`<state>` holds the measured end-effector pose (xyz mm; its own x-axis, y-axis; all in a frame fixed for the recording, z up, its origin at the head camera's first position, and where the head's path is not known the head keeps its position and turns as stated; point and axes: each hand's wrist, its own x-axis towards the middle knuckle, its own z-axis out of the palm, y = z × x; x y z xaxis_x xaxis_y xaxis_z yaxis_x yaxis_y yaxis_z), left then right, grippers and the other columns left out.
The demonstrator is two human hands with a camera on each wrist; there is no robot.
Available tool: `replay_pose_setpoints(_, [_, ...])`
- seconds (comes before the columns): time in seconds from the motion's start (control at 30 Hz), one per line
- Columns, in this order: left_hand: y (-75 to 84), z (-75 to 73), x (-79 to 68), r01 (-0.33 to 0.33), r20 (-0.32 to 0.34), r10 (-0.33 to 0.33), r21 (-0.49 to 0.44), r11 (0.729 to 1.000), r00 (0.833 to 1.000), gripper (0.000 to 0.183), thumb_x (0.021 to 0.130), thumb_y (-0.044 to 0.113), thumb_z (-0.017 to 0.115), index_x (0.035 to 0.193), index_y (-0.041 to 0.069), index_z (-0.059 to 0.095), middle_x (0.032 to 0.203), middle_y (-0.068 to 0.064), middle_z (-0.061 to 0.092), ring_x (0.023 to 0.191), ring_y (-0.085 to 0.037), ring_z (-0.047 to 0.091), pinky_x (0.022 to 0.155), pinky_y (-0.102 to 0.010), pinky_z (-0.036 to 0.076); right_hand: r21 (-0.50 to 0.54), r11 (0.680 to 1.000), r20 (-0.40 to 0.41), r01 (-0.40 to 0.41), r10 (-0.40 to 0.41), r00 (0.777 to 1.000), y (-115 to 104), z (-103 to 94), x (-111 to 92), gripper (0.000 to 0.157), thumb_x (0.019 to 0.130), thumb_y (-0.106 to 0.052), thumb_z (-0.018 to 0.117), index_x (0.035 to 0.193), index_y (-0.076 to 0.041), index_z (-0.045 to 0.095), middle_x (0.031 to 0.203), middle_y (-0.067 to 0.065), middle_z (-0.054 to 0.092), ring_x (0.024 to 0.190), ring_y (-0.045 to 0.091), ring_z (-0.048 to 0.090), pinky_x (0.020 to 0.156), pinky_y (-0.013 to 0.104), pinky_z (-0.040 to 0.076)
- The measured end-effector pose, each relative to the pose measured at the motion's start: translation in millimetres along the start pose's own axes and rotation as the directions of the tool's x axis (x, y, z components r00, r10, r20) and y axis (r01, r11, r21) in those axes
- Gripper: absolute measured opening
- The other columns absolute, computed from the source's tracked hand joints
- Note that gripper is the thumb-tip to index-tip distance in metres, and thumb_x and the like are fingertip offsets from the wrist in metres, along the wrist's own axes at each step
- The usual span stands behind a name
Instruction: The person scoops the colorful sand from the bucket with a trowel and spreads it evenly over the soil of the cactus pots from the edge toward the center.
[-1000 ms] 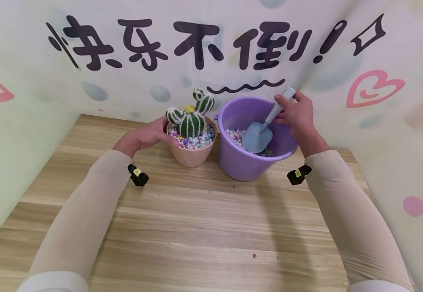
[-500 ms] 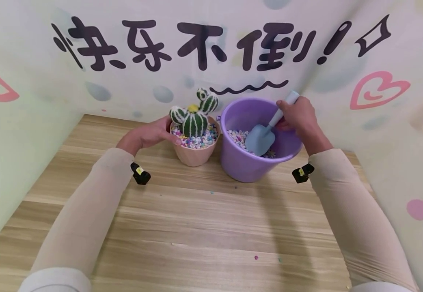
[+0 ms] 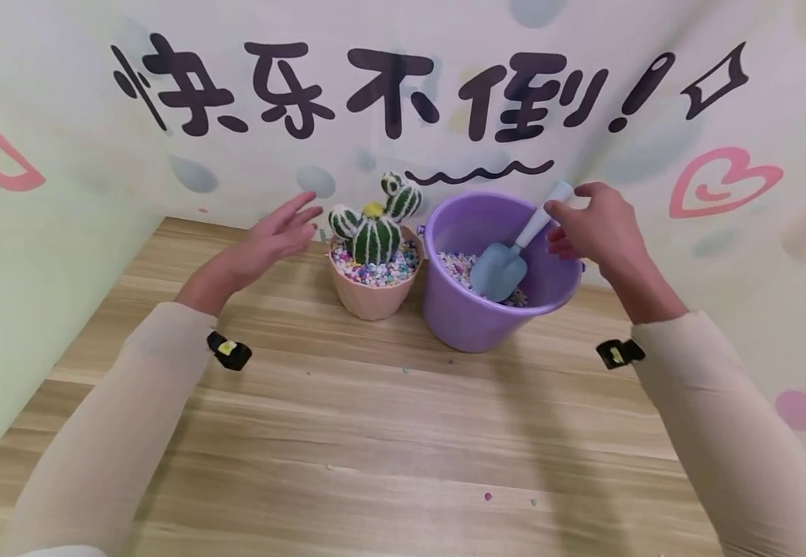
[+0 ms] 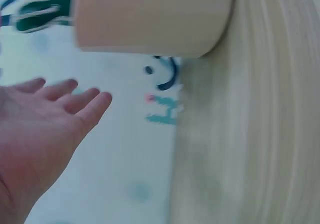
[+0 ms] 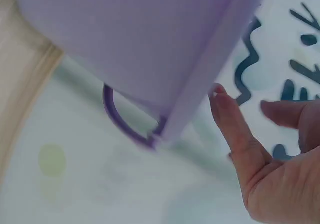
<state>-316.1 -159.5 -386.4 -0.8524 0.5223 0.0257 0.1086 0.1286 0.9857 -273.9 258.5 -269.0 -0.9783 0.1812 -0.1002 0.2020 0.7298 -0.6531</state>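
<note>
My left hand [image 3: 264,241] is off to the left of the pink flowerpot [image 3: 375,300], its fingers extended and holding nothing. A knitted-looking green cactus [image 3: 373,240] with a yellow flower stands in the pot among colourful pebbles [image 3: 403,264]. Beside the pot, a light blue toy shovel [image 3: 499,272] leans inside the purple bucket [image 3: 459,319], blade on the pebbles and handle against the rim. My right hand [image 3: 605,228] hovers by the handle end with thumb and fingers spread apart. In the right wrist view nothing lies between those fingers; whether one still brushes the handle, I cannot tell.
The wooden tabletop [image 3: 375,433] carries a few stray pebbles, including a pink one [image 3: 488,497]. A printed cloth backdrop [image 3: 292,162] rises right behind the pot and bucket. In the right wrist view the bucket's purple carrying handle [image 5: 122,121] hangs at its side.
My left hand has let go of the flowerpot and drawn back left. My right hand has released the shovel handle and shifted right. The shovel now rests in the bucket.
</note>
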Motion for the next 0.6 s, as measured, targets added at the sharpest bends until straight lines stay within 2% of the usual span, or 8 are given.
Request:
replay_pose_setpoints(0.17, [25.8,1.0,-27.3,-0.098,-0.073,0.108,0.134,0.986,0.991,0.064,0.104,0.024,0.043,0.158,0.016,0.01,0.162,-0.011,0.016,0.148,-0.028,0.018,0.117,-0.053,0.021,-0.195,0.964,-0.002,0.179,-0.183,0.983,14,-3.2,-27,0.072,0.093,-0.056,0.052,0.145,-0.008,0.043,0.12,0.022,0.065,0.104,0.035,0.066,0.083,0.048,0.055])
replay_pose_setpoints(0.23, [35.4,6.4,-37.2,-0.132,-0.06,0.155,0.287,0.949,0.986,0.065,0.103,0.025,0.045,0.158,0.018,0.011,0.163,-0.007,0.016,0.149,-0.025,0.016,0.118,-0.052,0.019,-0.239,0.94,0.025,0.246,-0.247,0.969,21,-2.5,-39,0.071,0.093,-0.057,0.052,0.145,-0.01,0.045,0.129,0.023,0.06,0.115,0.042,0.059,0.089,0.057,0.05])
replay_pose_setpoints(0.27, [40.0,10.3,-41.3,-0.157,-0.038,0.186,0.389,0.908,0.982,0.066,0.102,0.025,0.048,0.158,0.018,0.012,0.163,-0.006,0.015,0.149,-0.024,0.015,0.118,-0.052,0.018,-0.261,0.925,0.035,0.275,-0.276,0.961,24,-1.7,-45,0.071,0.093,-0.058,0.053,0.145,-0.011,0.046,0.131,0.023,0.058,0.115,0.044,0.058,0.088,0.058,0.05])
replay_pose_setpoints(0.33, [48.1,19.9,-47.9,-0.213,0.03,0.248,0.615,0.759,0.968,0.07,0.1,0.032,0.051,0.158,0.017,0.013,0.163,-0.006,0.013,0.149,-0.025,0.013,0.118,-0.053,0.018,-0.287,0.902,0.066,0.323,-0.317,0.946,30,0.9,-56,0.072,0.091,-0.058,0.056,0.147,-0.015,0.044,0.138,0.022,0.054,0.117,0.045,0.056,0.088,0.061,0.049])
replay_pose_setpoints(0.4, [55.3,31.4,-53.3,-0.267,0.111,0.303,0.797,0.542,0.947,0.077,0.096,0.042,0.056,0.157,0.017,0.016,0.163,-0.007,0.013,0.149,-0.029,0.013,0.117,-0.056,0.019,-0.337,0.86,0.101,0.383,-0.371,0.923,34,4.0,-67,0.074,0.091,-0.058,0.057,0.15,-0.017,0.04,0.148,0.018,0.044,0.124,0.046,0.05,0.089,0.063,0.047])
replay_pose_setpoints(0.47, [60.9,42.9,-57.1,-0.325,0.202,0.353,0.884,0.335,0.914,0.084,0.091,0.051,0.059,0.156,0.015,0.02,0.162,-0.011,0.014,0.148,-0.034,0.014,0.115,-0.058,0.023,-0.396,0.794,0.135,0.462,-0.447,0.884,37,7.1,-77,0.076,0.09,-0.057,0.06,0.152,-0.021,0.036,0.156,0.013,0.032,0.133,0.042,0.042,0.086,0.062,0.048])
replay_pose_setpoints(0.53, [65.3,53.3,-61.1,-0.381,0.287,0.382,0.903,0.199,0.879,0.087,0.089,0.06,0.057,0.156,0.017,0.022,0.162,-0.012,0.016,0.148,-0.036,0.015,0.113,-0.059,0.025,-0.449,0.701,0.186,0.554,-0.533,0.825,40,10.1,-87,0.081,0.088,-0.055,0.063,0.155,-0.023,0.028,0.163,0.005,0.015,0.147,0.036,0.02,0.096,0.065,0.042])
replay_pose_setpoints(0.6, [68.4,62.3,-65.1,-0.436,0.358,0.406,0.893,0.116,0.841,0.087,0.088,0.067,0.052,0.155,0.019,0.025,0.162,-0.013,0.017,0.148,-0.037,0.015,0.113,-0.059,0.025,-0.5,0.58,0.233,0.643,-0.625,0.745,44,13.4,-94,0.087,0.087,-0.056,0.064,0.156,-0.024,0.023,0.164,0.004,0.008,0.15,0.031,0.008,0.104,0.062,0.037])
